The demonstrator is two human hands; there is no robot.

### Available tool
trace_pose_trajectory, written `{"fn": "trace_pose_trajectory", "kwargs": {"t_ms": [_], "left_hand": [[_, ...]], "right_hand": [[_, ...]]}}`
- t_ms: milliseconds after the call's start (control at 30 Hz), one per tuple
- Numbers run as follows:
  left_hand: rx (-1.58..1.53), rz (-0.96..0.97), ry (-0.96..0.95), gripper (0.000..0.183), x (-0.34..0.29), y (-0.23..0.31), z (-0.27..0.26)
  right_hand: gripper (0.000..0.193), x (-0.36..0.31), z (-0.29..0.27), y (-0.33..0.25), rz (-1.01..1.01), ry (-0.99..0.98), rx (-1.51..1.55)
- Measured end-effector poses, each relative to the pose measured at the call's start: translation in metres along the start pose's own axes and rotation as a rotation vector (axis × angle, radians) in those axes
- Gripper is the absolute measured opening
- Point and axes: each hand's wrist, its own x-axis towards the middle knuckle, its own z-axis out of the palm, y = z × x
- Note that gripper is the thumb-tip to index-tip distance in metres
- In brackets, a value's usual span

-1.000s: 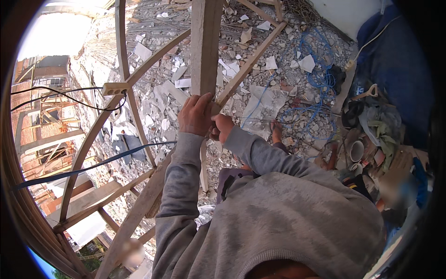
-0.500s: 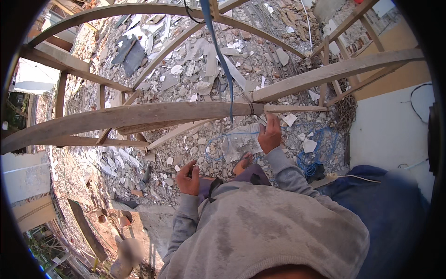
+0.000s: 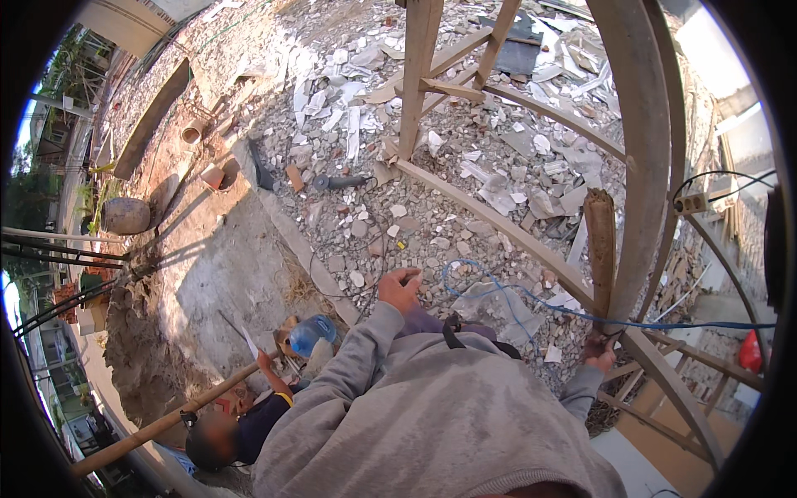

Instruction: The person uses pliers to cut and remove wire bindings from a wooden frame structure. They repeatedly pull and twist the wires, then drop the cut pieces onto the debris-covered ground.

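Left hand (image 3: 400, 289): loosely open grip with bent fingers, above rubble (image 3: 415, 212)
Right hand (image 3: 599, 355): touching timber joint (image 3: 624, 307); cannot tell whether closed around it
Timber joint: beside right hand; squared beams (image 3: 646, 133) meeting one rough, splintered stub (image 3: 599, 241); one blue strap (image 3: 697, 325) crossing
Jug (image 3: 312, 336): one, translucent blue plastic; contents unclear
Rubble: jagged, pale
Pots (image 3: 212, 176): two, terracotta; contents unclear

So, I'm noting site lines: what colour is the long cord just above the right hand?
Blue; the cord shows best in the head view.
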Motion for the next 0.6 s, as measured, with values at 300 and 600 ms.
{"fn": "trace_pose_trajectory", "kwargs": {"t_ms": [300, 600], "left_hand": [[-0.355, -0.408, 0.282, 0.028, 0.026, -0.103, -0.135], [-0.863, -0.682, 0.686, 0.024, -0.061, -0.220, -0.212]], "right_hand": [[0.026, -0.007, -0.083, -0.041, 0.344, -0.870, -0.247], [0.028, -0.061, 0.065, 0.112, 0.071, -0.104, -1.038]]}}
